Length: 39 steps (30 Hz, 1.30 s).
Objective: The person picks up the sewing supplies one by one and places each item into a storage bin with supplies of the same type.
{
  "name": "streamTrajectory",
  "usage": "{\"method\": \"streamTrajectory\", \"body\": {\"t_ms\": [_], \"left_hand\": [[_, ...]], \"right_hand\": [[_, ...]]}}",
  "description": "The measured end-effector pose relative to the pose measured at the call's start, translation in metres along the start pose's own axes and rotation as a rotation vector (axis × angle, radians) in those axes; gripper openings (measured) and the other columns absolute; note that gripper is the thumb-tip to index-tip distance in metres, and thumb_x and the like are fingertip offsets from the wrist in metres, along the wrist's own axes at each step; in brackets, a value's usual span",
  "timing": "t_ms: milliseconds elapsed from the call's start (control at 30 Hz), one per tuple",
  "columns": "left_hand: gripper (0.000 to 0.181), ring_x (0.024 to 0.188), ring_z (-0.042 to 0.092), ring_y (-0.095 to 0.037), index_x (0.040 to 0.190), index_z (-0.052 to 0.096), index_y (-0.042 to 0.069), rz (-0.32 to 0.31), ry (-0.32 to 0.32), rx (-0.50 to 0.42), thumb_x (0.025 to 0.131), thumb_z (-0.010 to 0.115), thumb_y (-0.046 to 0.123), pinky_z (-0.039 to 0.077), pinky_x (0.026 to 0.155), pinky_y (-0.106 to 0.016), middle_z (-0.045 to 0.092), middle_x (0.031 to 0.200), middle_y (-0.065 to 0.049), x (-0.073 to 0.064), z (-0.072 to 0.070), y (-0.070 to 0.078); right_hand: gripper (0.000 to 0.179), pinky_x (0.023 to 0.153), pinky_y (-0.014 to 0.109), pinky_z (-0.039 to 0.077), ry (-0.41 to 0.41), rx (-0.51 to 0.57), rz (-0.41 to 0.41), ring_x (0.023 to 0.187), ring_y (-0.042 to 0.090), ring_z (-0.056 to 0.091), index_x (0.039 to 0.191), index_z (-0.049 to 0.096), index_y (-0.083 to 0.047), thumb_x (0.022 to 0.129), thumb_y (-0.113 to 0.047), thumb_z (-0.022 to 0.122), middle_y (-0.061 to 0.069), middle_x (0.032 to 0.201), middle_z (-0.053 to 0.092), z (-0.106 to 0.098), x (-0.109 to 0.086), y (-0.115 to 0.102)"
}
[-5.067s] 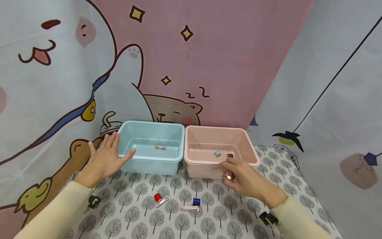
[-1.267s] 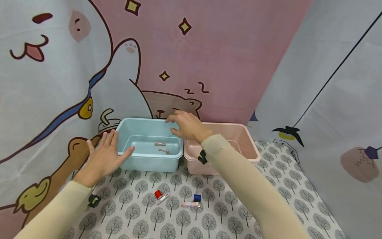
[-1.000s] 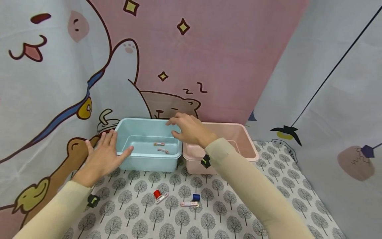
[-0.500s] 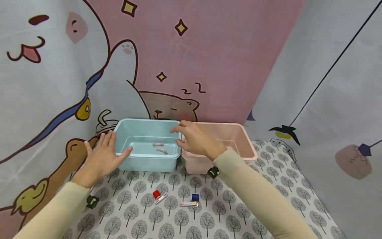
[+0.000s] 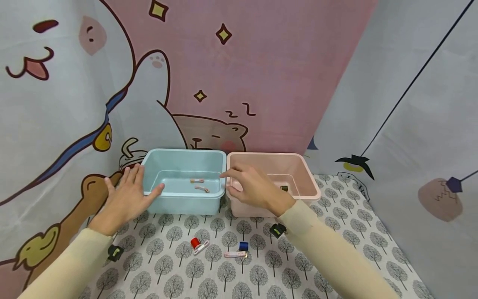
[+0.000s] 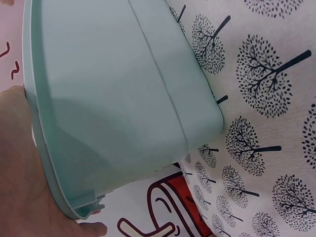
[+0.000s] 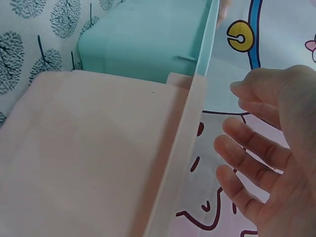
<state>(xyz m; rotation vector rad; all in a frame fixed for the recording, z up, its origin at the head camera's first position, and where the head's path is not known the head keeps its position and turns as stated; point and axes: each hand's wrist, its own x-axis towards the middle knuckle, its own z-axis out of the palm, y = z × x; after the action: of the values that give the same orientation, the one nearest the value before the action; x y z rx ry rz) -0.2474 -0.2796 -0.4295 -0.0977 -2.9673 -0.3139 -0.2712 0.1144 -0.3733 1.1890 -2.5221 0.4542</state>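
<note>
My left hand (image 5: pixel 127 197) rests on the left rim of the light blue bin (image 5: pixel 183 205), fingers straight. Two small pinkish pieces that look like nail clippers, one straight (image 5: pixel 196 180) and one curved (image 5: pixel 202 189), lie in that bin. Over the left part of the pink bin (image 5: pixel 298 166) hovers my right hand (image 5: pixel 257 187); the right wrist view shows its fingers loosely bent around nothing. A dark green thread spool (image 5: pixel 284 188) shows in the pink bin, while the hand hides part of the floor there.
On the tree-print cloth in front lie a red thread spool (image 5: pixel 195 243) beside a white clipper-like piece (image 5: pixel 201 248), and a blue thread spool (image 5: pixel 244 246) beside a pink clipper-like piece (image 5: pixel 235 254). A printed curtain (image 5: pixel 276 83) hangs behind the bins.
Earlier my right hand pinched a small pale piece before the pink bin; a second piece now lies in the blue bin. The hand has since drawn back rightward, uncovering the green spool.
</note>
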Motion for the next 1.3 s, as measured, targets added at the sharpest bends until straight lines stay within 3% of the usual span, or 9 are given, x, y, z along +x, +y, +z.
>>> {"method": "streamTrajectory", "body": {"t_ms": [167, 333, 567, 733, 1033, 1300], "left_hand": [[0.114, 0.162, 0.008, -0.058, 0.171, 0.007, -0.001, 0.001, 0.004, -0.003, 0.1, 0.033, 0.084, -0.011, 0.111, -0.093, 0.008, 0.177, -0.03, 0.0, 0.001, -0.001], [0.114, 0.162, 0.008, -0.058, 0.171, 0.008, -0.002, 0.003, 0.01, -0.005, 0.1, 0.033, 0.084, -0.01, 0.111, -0.093, 0.009, 0.177, -0.03, 0.001, 0.001, 0.0], [0.115, 0.162, 0.008, -0.058, 0.171, 0.008, -0.002, -0.003, 0.01, -0.01, 0.1, 0.034, 0.084, -0.011, 0.112, -0.092, 0.01, 0.177, -0.031, 0.0, 0.001, 0.001], [0.113, 0.162, 0.009, -0.058, 0.171, 0.009, -0.002, -0.004, 0.012, -0.008, 0.1, 0.036, 0.083, -0.011, 0.111, -0.093, 0.011, 0.176, -0.031, 0.0, 0.002, 0.0], [0.115, 0.162, 0.009, -0.058, 0.171, 0.008, -0.002, -0.006, 0.008, 0.002, 0.1, 0.033, 0.084, -0.011, 0.111, -0.093, 0.01, 0.176, -0.031, 0.002, 0.002, -0.001], [0.115, 0.162, 0.008, -0.058, 0.171, 0.007, -0.002, -0.006, 0.003, 0.005, 0.1, 0.032, 0.085, -0.012, 0.111, -0.093, 0.009, 0.177, -0.031, 0.003, 0.001, -0.001]], "right_hand": [[0.038, 0.093, 0.036, 0.06, -0.003, -0.024, 0.021, 0.104, 0.014, 0.069, 0.134, 0.074, -0.025, 0.096, -0.025, 0.08, -0.004, 0.123, 0.072, -0.001, -0.014, -0.005], [0.034, 0.076, 0.029, 0.058, 0.025, -0.048, -0.008, 0.089, 0.01, 0.066, 0.13, 0.076, -0.024, 0.096, -0.024, 0.079, -0.006, 0.121, 0.073, -0.001, -0.026, -0.009], [0.035, 0.064, 0.022, 0.055, 0.043, -0.042, -0.027, 0.085, 0.01, 0.071, 0.128, 0.077, -0.024, 0.093, -0.022, 0.08, -0.004, 0.127, 0.072, -0.001, -0.042, -0.016], [0.036, 0.073, 0.025, 0.057, 0.033, -0.044, -0.022, 0.089, 0.006, 0.064, 0.13, 0.076, -0.026, 0.094, -0.022, 0.079, -0.006, 0.116, 0.071, -0.001, -0.055, -0.019], [0.04, 0.091, 0.025, 0.059, 0.028, -0.005, -0.015, 0.106, 0.005, 0.063, 0.132, 0.075, -0.024, 0.093, -0.022, 0.081, -0.009, 0.119, 0.068, 0.003, -0.077, -0.021], [0.039, 0.084, 0.021, 0.06, 0.025, 0.044, -0.04, 0.099, 0.005, 0.067, 0.131, 0.075, -0.02, 0.093, -0.025, 0.083, -0.007, 0.123, 0.069, 0.011, -0.096, -0.021]]}}
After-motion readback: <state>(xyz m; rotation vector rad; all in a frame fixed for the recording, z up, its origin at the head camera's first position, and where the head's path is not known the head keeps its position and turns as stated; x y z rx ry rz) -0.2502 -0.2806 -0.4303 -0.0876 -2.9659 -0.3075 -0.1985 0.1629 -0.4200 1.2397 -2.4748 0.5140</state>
